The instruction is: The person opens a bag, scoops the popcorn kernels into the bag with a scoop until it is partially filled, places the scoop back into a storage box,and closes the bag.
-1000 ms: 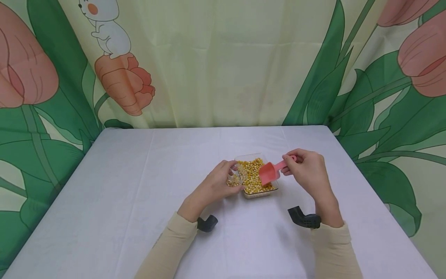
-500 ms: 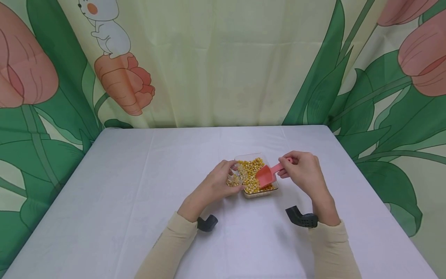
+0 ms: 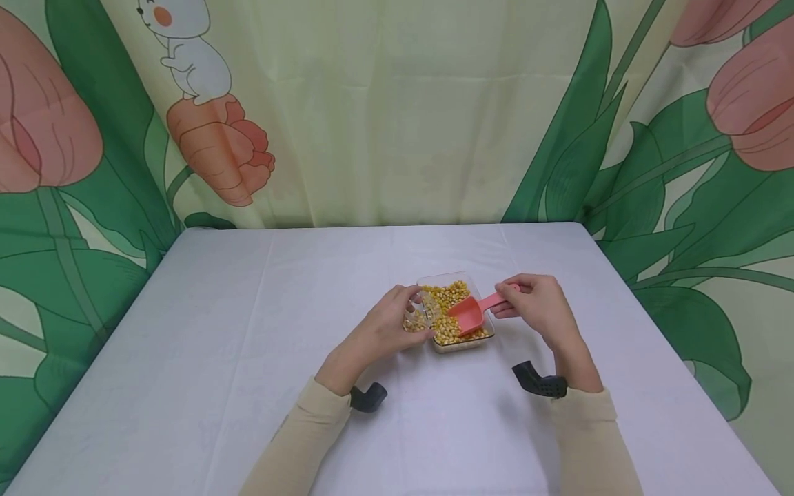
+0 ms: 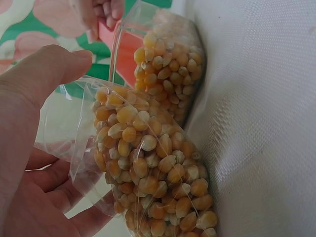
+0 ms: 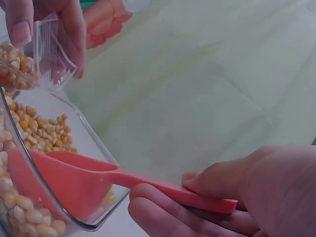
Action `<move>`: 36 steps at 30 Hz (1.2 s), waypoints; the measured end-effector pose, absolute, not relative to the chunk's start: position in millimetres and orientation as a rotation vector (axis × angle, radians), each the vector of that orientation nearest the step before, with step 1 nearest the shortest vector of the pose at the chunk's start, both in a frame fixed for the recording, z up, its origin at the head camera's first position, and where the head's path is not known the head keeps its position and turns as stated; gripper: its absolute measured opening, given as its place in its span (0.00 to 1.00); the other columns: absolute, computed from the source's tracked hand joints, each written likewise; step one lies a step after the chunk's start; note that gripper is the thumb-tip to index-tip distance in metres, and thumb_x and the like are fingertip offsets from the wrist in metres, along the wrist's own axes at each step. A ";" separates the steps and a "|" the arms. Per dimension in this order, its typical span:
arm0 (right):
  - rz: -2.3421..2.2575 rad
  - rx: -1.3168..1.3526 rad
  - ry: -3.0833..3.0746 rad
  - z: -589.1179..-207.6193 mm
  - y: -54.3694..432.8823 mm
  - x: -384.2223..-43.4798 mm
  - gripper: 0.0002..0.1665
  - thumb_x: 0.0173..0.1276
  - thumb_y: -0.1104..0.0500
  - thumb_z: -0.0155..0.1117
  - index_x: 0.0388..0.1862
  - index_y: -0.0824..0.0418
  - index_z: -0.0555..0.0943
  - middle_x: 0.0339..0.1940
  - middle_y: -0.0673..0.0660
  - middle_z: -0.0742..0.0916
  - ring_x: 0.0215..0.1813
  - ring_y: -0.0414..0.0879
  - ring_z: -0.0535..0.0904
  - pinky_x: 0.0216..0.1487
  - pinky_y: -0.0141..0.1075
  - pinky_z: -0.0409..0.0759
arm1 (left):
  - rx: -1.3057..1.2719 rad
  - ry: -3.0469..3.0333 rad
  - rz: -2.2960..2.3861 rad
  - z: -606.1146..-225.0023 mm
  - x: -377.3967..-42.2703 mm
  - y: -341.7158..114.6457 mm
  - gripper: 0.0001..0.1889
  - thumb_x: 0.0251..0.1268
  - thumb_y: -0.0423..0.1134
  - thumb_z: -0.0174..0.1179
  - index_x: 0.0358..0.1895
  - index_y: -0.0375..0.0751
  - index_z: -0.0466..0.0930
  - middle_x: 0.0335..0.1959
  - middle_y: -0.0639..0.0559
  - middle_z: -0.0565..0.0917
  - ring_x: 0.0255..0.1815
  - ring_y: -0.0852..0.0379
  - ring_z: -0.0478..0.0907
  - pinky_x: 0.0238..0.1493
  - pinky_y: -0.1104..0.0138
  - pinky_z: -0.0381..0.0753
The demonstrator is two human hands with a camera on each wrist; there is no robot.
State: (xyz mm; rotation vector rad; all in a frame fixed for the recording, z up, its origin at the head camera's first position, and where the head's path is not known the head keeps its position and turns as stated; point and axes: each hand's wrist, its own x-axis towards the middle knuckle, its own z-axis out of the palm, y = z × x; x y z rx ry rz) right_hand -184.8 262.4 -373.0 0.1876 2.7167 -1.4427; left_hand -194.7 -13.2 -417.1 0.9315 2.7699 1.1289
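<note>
My left hand [image 3: 387, 322] holds a clear plastic bag [image 4: 148, 163] by its open mouth, thumb on one side and fingers on the other. Corn kernels fill the bag's lower part, which rests on the table just left of a clear rectangular container [image 3: 464, 348]. Loose yellow corn kernels [image 3: 446, 296] lie in that container. Between thumb and fingers, my right hand [image 3: 541, 306] pinches the handle of a pink scoop [image 3: 469, 315]. The scoop's bowl sits inside the container, its front edge down among the kernels, as the right wrist view shows through the clear wall.
A white cloth covers the table [image 3: 298, 289]. Behind it hangs a curtain [image 3: 397, 124] printed with tulips, leaves and a rabbit on a carrot. Black wrist mounts [image 3: 540, 382] stick out from both forearms, low over the table.
My right hand has come slightly down and left, pushing the scoop deeper into the corn towards the bag. The left hand and the bag have stayed in place.
</note>
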 end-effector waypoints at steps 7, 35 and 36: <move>-1.595 0.220 2.549 -385.0 269.1 -190.7 0.26 0.74 0.52 0.60 0.60 0.71 0.76 0.43 0.65 0.88 0.36 0.45 0.90 0.45 0.35 0.86 | 0.929 2.777 1.123 -417.2 -194.8 -12.8 0.41 0.55 0.47 0.73 0.69 0.34 0.65 0.54 0.43 0.77 0.53 0.49 0.79 0.52 0.61 0.82; -1.863 0.297 2.227 -410.2 282.6 -199.4 0.32 0.74 0.52 0.60 0.67 0.71 0.70 0.38 0.48 0.88 0.40 0.40 0.89 0.48 0.32 0.85 | 0.922 2.768 1.122 -417.1 -195.5 -14.0 0.40 0.55 0.46 0.73 0.69 0.35 0.65 0.54 0.44 0.77 0.54 0.50 0.79 0.53 0.61 0.82; -1.869 0.300 2.221 -410.4 283.0 -199.3 0.32 0.74 0.52 0.60 0.68 0.71 0.70 0.38 0.48 0.88 0.40 0.40 0.89 0.48 0.32 0.84 | 0.923 2.765 1.125 -417.2 -195.8 -13.9 0.40 0.55 0.46 0.73 0.69 0.34 0.65 0.54 0.44 0.77 0.54 0.49 0.79 0.53 0.61 0.82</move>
